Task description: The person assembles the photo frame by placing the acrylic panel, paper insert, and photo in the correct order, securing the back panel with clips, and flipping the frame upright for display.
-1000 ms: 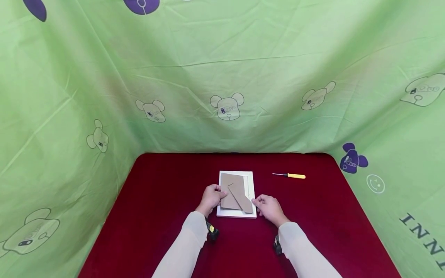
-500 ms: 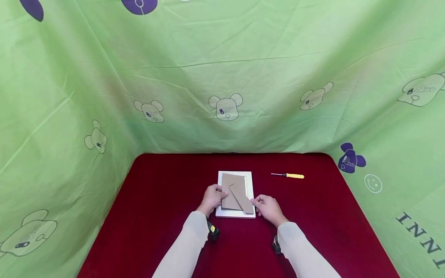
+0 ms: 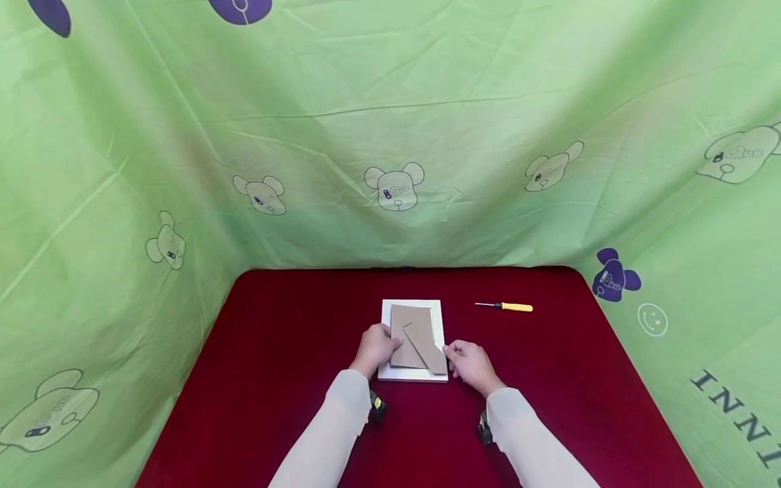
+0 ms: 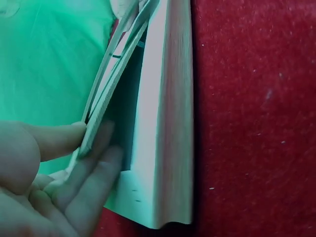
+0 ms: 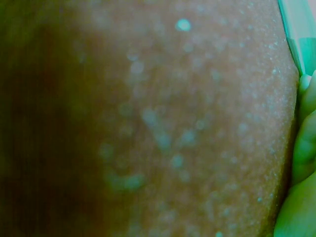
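Note:
A white picture frame (image 3: 438,329) lies face down on the red tabletop, a brown backing board (image 3: 410,325) with a fold-out stand (image 3: 427,349) on top of it. My left hand (image 3: 375,346) pinches the board's left edge. In the left wrist view the thumb (image 4: 57,140) lies on top and the fingers (image 4: 96,170) lie underneath, with the board (image 4: 114,81) raised off the frame (image 4: 165,123). My right hand (image 3: 468,364) holds the frame's lower right edge with curled fingers (image 5: 305,148), beside the frame's corner (image 5: 298,27).
A small screwdriver (image 3: 508,307) with a yellow handle lies on the red table (image 3: 293,339), to the right of the frame and behind it. Green printed cloth (image 3: 390,135) hangs round the table's back and sides.
My left hand has shifted slightly further onto the board's left edge. The right hand stays at the frame's lower right edge. The frame and the screwdriver have not moved.

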`<action>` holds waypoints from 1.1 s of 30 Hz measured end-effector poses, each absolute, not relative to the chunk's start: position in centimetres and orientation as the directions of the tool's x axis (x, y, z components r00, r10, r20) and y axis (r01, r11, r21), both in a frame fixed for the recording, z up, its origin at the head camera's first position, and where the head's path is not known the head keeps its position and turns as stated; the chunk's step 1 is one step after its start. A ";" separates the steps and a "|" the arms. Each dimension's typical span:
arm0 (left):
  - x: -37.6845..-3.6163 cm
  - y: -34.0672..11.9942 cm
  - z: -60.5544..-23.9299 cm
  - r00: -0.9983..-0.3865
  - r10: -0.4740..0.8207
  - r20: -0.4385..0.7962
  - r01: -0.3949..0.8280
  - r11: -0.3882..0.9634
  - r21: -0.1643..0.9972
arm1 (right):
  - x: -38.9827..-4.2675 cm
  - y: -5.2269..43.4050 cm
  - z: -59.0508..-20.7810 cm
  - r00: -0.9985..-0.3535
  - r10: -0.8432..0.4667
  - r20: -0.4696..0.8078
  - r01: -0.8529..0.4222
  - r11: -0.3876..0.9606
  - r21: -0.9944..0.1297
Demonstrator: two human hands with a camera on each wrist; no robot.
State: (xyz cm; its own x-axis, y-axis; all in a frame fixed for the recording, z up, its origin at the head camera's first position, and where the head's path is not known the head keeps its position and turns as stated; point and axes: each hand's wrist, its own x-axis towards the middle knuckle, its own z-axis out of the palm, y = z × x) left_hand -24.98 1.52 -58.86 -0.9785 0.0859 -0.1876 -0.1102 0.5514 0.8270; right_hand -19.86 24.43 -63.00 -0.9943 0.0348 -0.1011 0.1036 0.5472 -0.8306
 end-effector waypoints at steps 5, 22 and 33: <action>-24.8 1.6 -58.1 -0.988 0.081 -0.128 -0.028 0.733 0.680 | -19.8 24.5 -63.0 -0.994 0.031 -0.101 0.101 0.551 -0.829; -24.8 1.6 -58.0 -0.968 0.249 -0.041 0.228 0.932 0.281 | -20.0 24.3 -62.9 -0.995 0.043 -0.092 0.100 0.571 -0.815; -24.8 1.5 -59.2 -0.950 0.307 0.058 0.312 0.943 0.118 | -19.9 24.2 -62.7 -0.994 0.049 -0.095 0.106 0.570 -0.815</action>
